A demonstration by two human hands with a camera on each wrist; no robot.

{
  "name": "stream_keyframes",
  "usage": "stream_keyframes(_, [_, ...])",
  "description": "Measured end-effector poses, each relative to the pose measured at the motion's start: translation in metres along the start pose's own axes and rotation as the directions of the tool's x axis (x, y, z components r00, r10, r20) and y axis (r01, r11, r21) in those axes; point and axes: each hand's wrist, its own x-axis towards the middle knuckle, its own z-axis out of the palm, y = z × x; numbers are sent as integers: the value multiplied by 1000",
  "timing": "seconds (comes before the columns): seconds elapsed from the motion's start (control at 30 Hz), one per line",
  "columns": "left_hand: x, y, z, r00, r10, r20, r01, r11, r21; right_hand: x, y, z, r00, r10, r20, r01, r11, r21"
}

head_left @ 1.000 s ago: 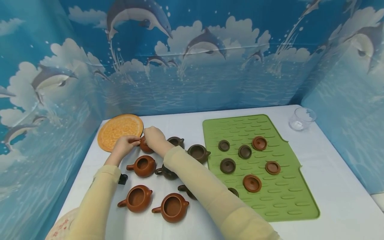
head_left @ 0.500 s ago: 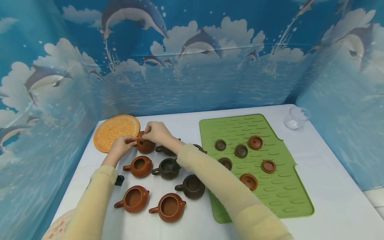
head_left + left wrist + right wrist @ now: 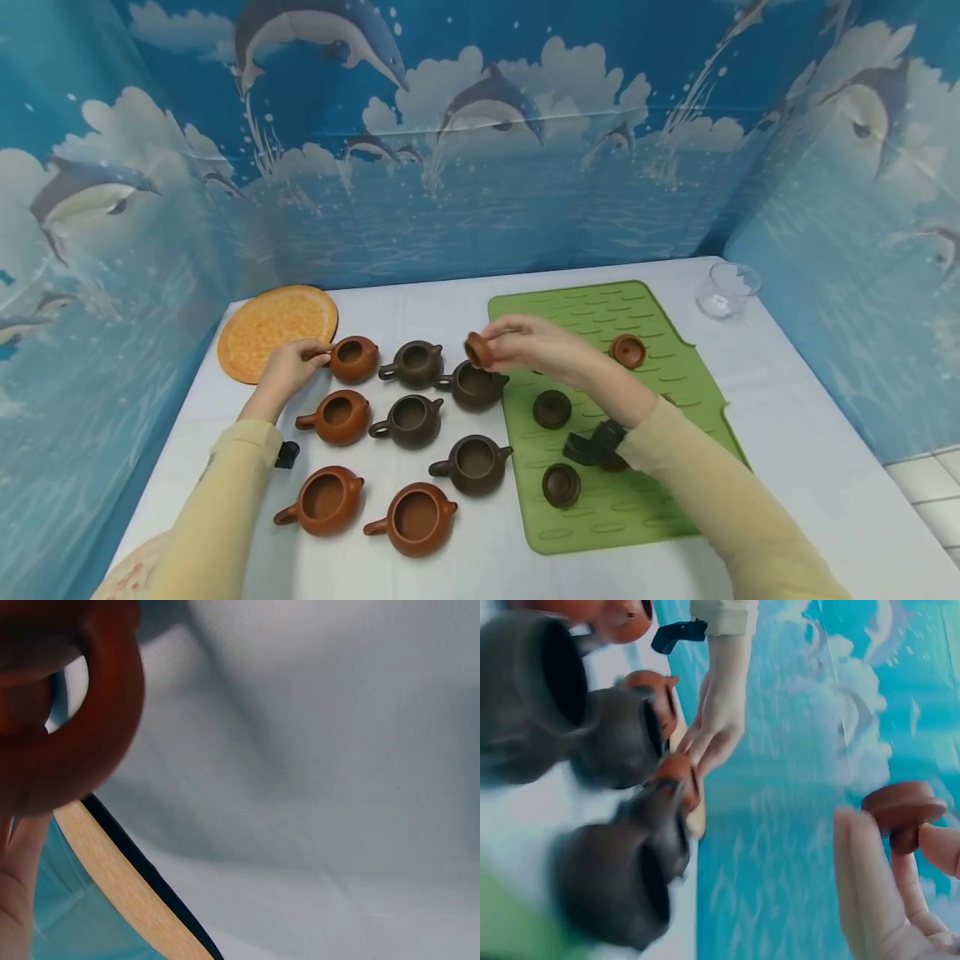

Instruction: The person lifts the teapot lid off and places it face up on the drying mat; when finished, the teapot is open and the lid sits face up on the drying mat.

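My left hand grips the handle of a small reddish-brown clay teapot at the back left; its mouth is uncovered. In the left wrist view the looped teapot handle fills the upper left corner. My right hand is in the air near the green mat's left edge, pinching a reddish-brown teapot lid. The right wrist view shows that lid held by its knob. Beneath it in the head view stands a dark brown teapot.
More lidless teapots, reddish and dark brown, stand in rows on the white table. Several lids, including a reddish one, lie on the green mat. An orange round mat is back left, a clear glass cup back right.
My right hand has lifted the lid off the back-left teapot and carried it right, toward the green mat. The left hand still holds that teapot's handle. The head view has shifted slightly.
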Motion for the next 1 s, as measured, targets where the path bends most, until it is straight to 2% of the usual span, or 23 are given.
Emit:
stream_keyframes(0.1, [1, 2, -3, 1000, -12, -4, 12, 1000, 13, -45, 20, -29, 1000, 18, 2, -18, 993, 114])
stream_keyframes(0.23, [2, 6, -7, 1000, -11, 8, 11, 1000, 8, -101, 45, -61, 1000, 0, 1, 0, 961, 277])
stream_keyframes(0.37, [3, 8, -10, 1000, -4, 19, 4, 1000, 13, -141, 66, -86, 994, -94, 60, 58, 898, 435])
stream_keyframes(0.43, [3, 8, -10, 1000, -9, 13, 9, 1000, 18, -155, 75, -94, 995, -97, 36, 71, 894, 443])
stream_keyframes(0.47, [3, 7, -10, 1000, -11, 10, 11, 1000, 21, -161, 79, -97, 997, -78, 0, 71, 904, 421])
stream_keyframes(0.5, [3, 7, -10, 1000, -12, 7, 12, 1000, 21, -167, 83, -99, 998, -45, -53, 61, 931, 360])
stream_keyframes(0.57, [3, 5, -9, 1000, -15, 5, 15, 1000, 20, -178, 88, -102, 983, 63, -171, -32, 984, 174])
stream_keyframes(0.6, [4, 5, -8, 1000, -17, 4, 17, 1000, 21, -183, 90, -103, 966, 120, -227, -105, 991, 77])
stream_keyframes(0.63, [4, 5, -7, 1000, -17, 4, 17, 1000, 20, -188, 93, -104, 946, 170, -276, -177, 984, -3])
stream_keyframes(0.7, [4, 4, -6, 1000, -19, 4, 19, 1000, 19, -197, 96, -105, 907, 243, -344, -307, 941, -145])
stream_keyframes(0.77, [5, 3, -4, 1000, -21, 4, 21, 1000, 19, -205, 99, -108, 886, 274, -374, -373, 900, -224])
stream_keyframes(0.83, [5, 3, -2, 1000, -25, 10, 25, 1000, 14, -213, 101, -111, 872, 287, -398, -415, 864, -286])
stream_keyframes(1.0, [4, 1, 3, 999, -38, 26, 38, 999, 0, -222, 106, -113, 855, 291, -429, -469, 788, -400])
